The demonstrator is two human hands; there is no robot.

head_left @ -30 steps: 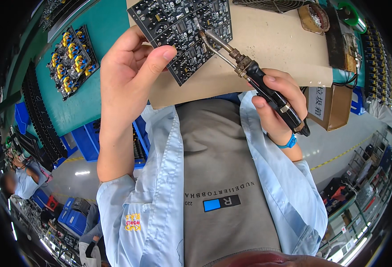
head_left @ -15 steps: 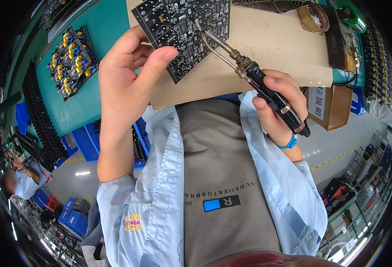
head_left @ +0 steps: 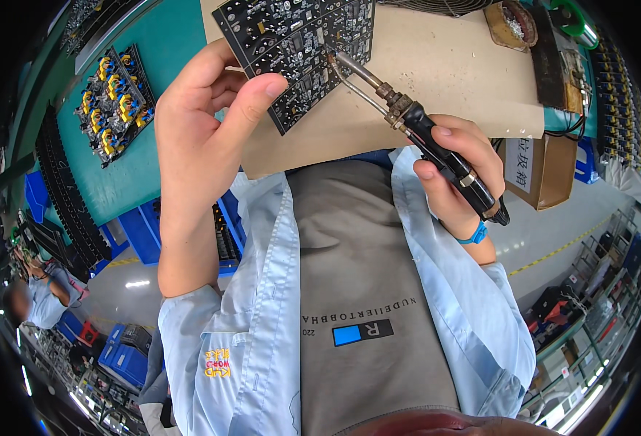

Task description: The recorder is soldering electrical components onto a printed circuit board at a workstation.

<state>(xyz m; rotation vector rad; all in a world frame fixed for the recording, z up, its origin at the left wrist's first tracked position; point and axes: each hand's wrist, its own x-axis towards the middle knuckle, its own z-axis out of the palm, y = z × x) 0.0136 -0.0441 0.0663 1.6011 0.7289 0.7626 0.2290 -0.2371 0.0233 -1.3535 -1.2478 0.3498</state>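
Circuit board sits tilted a bit more than a second ago, left hand pinching its lower edge. Right hand stays clamped on soldering iron, tip still on the board: soldering looks ongoing.

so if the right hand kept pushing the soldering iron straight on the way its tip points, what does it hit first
Most likely the black circuit board. The right hand aims the soldering iron up and to the left, and its tip already sits at or just above the board's surface; depth is unclear. The left hand holds the board's lower left edge, off that line.

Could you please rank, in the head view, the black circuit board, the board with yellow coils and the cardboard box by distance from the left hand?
From the left hand:
1. Black circuit board, touching its thumb.
2. Board with yellow coils, to its left.
3. Cardboard box, far right.
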